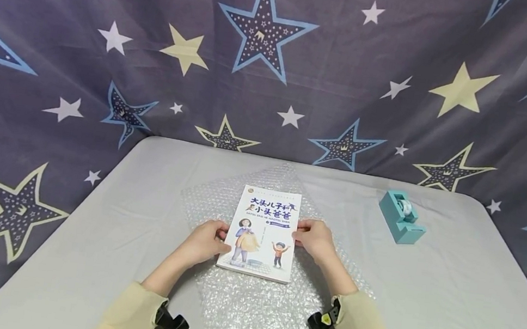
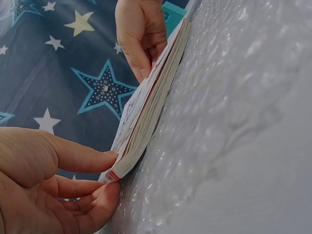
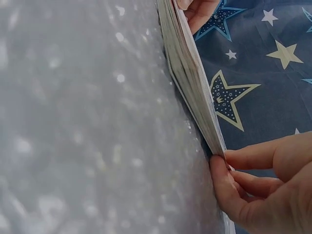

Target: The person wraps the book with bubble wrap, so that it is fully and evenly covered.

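Note:
A white paperback book (image 1: 262,235) with purple lettering and two cartoon figures lies cover up over a sheet of clear bubble wrap (image 1: 246,305). My left hand (image 1: 206,242) pinches its left edge, thumb on the cover and fingers beneath, as the left wrist view shows at the spine corner (image 2: 113,174). On the opposite edge, my right hand (image 1: 315,241) pinches the book between thumb and fingers. In the right wrist view, the page edges (image 3: 187,68) run close above the bubble wrap (image 3: 97,117); whether the whole book touches it I cannot tell.
A teal tape dispenser (image 1: 400,217) with a roll of clear tape stands at the right rear of the grey-covered table (image 1: 448,308). Behind the table hangs a dark star-patterned cloth (image 1: 337,47). Both wrists carry black strapped cameras (image 1: 172,322).

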The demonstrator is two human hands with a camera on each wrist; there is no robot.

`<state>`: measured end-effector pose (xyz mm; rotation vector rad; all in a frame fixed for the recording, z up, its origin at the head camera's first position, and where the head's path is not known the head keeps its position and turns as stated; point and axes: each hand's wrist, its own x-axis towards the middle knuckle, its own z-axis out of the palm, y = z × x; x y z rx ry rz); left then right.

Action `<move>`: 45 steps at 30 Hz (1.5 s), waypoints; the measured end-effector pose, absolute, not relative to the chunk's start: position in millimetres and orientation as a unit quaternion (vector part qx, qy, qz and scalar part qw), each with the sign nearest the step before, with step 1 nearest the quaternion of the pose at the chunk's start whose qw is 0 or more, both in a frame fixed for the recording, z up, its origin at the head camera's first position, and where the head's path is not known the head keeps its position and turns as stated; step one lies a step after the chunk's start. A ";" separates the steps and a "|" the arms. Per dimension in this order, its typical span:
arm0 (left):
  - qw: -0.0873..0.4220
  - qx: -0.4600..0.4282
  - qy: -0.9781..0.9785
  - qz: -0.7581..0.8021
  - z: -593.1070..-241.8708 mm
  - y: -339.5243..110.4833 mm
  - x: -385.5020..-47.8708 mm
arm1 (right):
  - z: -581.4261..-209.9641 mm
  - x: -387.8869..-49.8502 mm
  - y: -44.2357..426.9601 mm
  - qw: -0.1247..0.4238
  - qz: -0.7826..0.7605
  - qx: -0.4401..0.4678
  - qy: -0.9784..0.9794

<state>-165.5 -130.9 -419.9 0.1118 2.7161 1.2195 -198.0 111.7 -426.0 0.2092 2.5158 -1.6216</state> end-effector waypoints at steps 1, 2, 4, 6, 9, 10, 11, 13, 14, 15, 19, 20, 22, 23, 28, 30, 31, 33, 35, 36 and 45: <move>0.077 0.038 0.910 0.407 -420.1 -130.9 -165.7 | -426.1 -198.5 111.5 0.069 -0.535 0.071 0.839; 0.075 0.038 0.910 0.407 -420.3 -130.9 -165.7 | -426.1 -198.7 111.4 0.068 -0.532 0.071 0.841; 0.068 0.039 0.910 0.406 -420.8 -130.9 -165.8 | -426.5 -199.2 111.5 0.067 -0.529 0.071 0.843; 0.060 0.044 0.912 0.404 -421.5 -131.1 -165.5 | -426.5 -199.3 111.5 0.067 -0.529 0.071 0.843; 0.050 0.057 0.917 0.392 -422.0 -131.4 -165.0 | -426.6 -199.4 111.6 0.066 -0.528 0.071 0.844; 0.046 0.064 0.920 0.384 -422.3 -131.7 -164.8 | -426.6 -199.1 111.7 0.066 -0.528 0.069 0.844; 0.042 0.071 0.923 0.377 -422.2 -132.0 -164.6 | -426.6 -198.9 111.7 0.065 -0.527 0.066 0.845; 0.039 0.080 0.926 0.367 -422.0 -132.6 -164.5 | -426.6 -198.6 111.5 0.064 -0.523 0.062 0.848; 0.038 0.084 0.927 0.363 -421.9 -132.9 -164.4 | -426.5 -198.6 111.5 0.064 -0.522 0.061 0.849; 0.037 0.087 0.928 0.360 -422.0 -133.2 -164.3 | -426.3 -198.5 111.5 0.063 -0.520 0.058 0.850; 0.039 0.088 0.928 0.359 -422.5 -133.5 -163.1 | -426.6 -198.0 111.2 0.063 -0.519 0.056 0.851; 0.039 0.089 0.928 0.359 -422.4 -133.3 -162.7 | -426.9 -198.2 111.3 0.064 -0.520 0.057 0.850; 0.039 0.090 0.928 0.359 -422.2 -132.9 -162.2 | -427.3 -198.4 111.1 0.065 -0.521 0.059 0.849; 0.039 0.091 0.928 0.359 -422.1 -132.6 -161.9 | -427.4 -198.3 111.2 0.065 -0.521 0.059 0.849; 0.038 0.093 0.932 0.349 -421.6 -132.3 -162.9 | -428.3 -198.7 111.6 0.062 -0.520 0.058 0.850; 0.041 0.095 0.933 0.345 -419.8 -132.2 -164.6 | -428.2 -199.1 112.0 0.060 -0.520 0.060 0.850; 0.044 0.096 0.932 0.345 -418.5 -132.0 -165.9 | -427.8 -199.5 112.2 0.061 -0.520 0.062 0.850; 0.050 0.100 0.931 0.347 -416.0 -132.0 -169.1 | -427.0 -201.0 112.5 0.065 -0.520 0.068 0.849; 0.058 0.098 0.929 0.351 -413.5 -131.7 -173.1 | -425.4 -202.4 113.0 0.071 -0.516 0.071 0.851; 0.062 0.096 0.929 0.352 -413.0 -131.6 -175.5 | -424.9 -203.6 113.4 0.073 -0.514 0.070 0.852; 0.057 0.117 0.932 0.339 -402.8 -124.3 -196.3 | -418.6 -218.2 121.0 0.021 -0.436 0.028 0.899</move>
